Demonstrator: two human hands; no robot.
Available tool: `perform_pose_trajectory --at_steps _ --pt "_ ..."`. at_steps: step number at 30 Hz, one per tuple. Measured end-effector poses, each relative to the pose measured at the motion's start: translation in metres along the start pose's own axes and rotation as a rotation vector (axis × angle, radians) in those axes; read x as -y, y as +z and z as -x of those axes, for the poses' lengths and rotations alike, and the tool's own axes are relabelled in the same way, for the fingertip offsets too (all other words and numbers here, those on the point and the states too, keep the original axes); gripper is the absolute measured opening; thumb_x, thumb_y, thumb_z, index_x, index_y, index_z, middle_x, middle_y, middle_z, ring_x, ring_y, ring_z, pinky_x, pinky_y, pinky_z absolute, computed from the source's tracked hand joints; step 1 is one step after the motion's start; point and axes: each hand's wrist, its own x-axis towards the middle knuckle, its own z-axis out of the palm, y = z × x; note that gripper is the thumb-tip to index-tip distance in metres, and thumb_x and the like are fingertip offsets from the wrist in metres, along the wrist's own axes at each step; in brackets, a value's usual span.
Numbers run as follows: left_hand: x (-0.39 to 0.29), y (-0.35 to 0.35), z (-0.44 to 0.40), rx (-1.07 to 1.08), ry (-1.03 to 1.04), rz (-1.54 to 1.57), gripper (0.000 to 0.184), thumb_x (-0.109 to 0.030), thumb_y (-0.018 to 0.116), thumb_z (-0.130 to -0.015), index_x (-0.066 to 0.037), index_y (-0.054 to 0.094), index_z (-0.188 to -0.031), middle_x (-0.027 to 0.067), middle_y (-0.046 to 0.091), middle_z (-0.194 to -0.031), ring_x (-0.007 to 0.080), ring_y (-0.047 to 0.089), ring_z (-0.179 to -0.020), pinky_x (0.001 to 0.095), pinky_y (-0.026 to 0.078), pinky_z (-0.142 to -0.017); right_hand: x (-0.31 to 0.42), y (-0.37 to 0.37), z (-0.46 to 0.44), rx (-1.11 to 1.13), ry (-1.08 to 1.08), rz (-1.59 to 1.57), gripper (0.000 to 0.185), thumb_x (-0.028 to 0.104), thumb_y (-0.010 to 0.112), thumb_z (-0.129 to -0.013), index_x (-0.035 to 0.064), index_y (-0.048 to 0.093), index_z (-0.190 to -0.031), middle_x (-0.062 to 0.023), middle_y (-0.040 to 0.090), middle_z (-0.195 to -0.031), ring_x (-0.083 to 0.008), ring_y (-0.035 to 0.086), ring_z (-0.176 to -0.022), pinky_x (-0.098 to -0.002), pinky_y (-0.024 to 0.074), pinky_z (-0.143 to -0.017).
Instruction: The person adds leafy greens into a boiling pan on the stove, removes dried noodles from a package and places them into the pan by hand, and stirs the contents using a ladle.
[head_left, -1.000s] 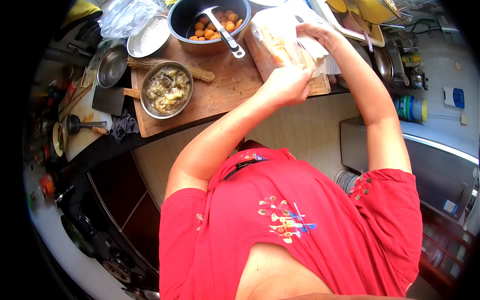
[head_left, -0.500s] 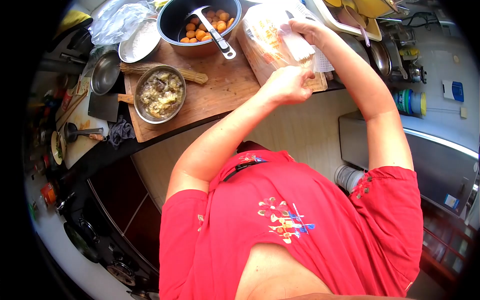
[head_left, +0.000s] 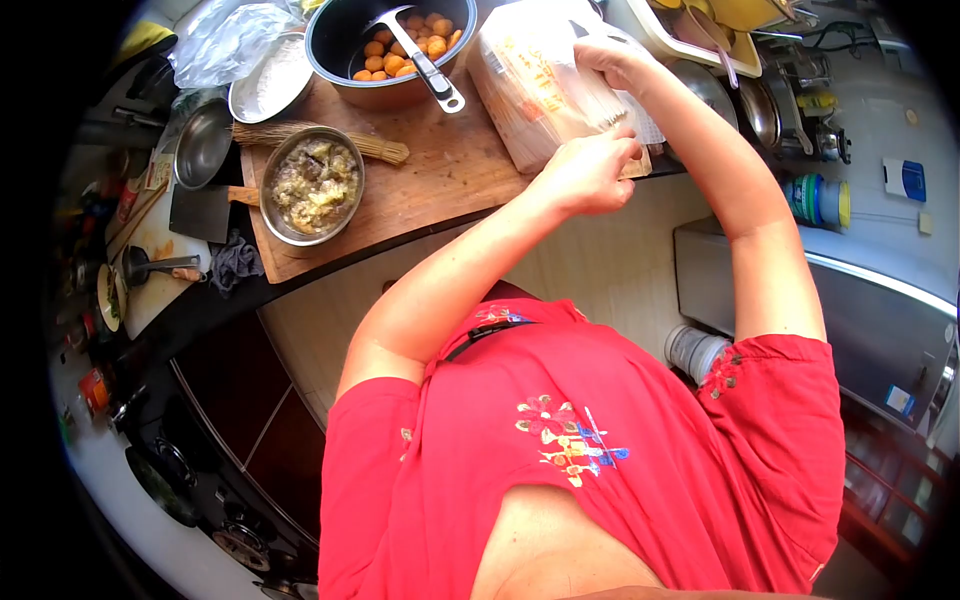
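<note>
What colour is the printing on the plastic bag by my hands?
Orange; the printing on the plastic bag shows best in the head view.

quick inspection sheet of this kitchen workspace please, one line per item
surface: wooden board on a dark counter
job's things: clear plastic bag with orange print, on the board; contents unclear
clutter: bowl of lumpy food, straw brush partly behind it, pot holding orange balls and a utensil, cleaver, crumpled grey cloth
hands: left hand at the bag's near edge, right hand at its right side; exact grip unclear
cables: possible dark cord, upper right; blurred
surroundings: white container below counter height, right
</note>
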Motion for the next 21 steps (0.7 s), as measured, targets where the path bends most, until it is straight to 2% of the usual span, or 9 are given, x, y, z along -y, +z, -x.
perform_pose_trajectory --at_steps 6,8,15,21 --pt "-0.001 -0.002 -0.001 0.103 -0.035 -0.024 0.036 -0.018 0.054 -0.068 -0.002 0.057 -0.1 0.0147 0.051 -0.119 0.0332 0.054 -0.099 0.0392 0.043 -0.087 -0.005 -0.008 -0.013 0.002 -0.007 0.023 0.018 0.023 0.051 -0.086 0.0053 0.057 -0.084 -0.0053 0.053 -0.064 -0.0142 0.052 -0.057 -0.0291 0.0426 -0.05" --pt "0.002 -0.002 0.002 0.072 -0.034 -0.017 0.033 -0.017 0.054 -0.069 -0.001 0.057 -0.098 0.0137 0.052 -0.115 0.0334 0.055 -0.097 0.0408 0.043 -0.084 -0.004 -0.013 -0.018 0.026 0.007 0.013 0.019 0.024 0.051 -0.086 0.0058 0.057 -0.083 -0.0044 0.051 -0.061 -0.0134 0.05 -0.054 -0.0282 0.0413 -0.047" --pt "-0.018 -0.006 0.016 0.005 -0.004 -0.247 0.019 -0.015 0.059 -0.072 0.0 0.054 -0.083 0.0152 0.053 -0.097 0.0344 0.059 -0.079 0.0433 0.048 -0.068 0.001 -0.02 -0.012 0.067 0.027 0.037 0.023 0.013 0.047 -0.084 -0.0006 0.057 -0.1 -0.0142 0.064 -0.09 -0.0218 0.064 -0.075 -0.0353 0.0539 -0.072" --pt "-0.021 -0.015 0.016 0.043 -0.006 -0.28 0.019 -0.017 0.059 -0.075 -0.002 0.054 -0.085 0.0138 0.053 -0.096 0.0338 0.059 -0.079 0.0423 0.049 -0.067 0.004 -0.022 -0.019 0.162 0.153 -0.154 0.027 0.019 0.051 -0.083 -0.0008 0.058 -0.1 -0.0139 0.064 -0.091 -0.0206 0.064 -0.077 -0.0359 0.0536 -0.072"
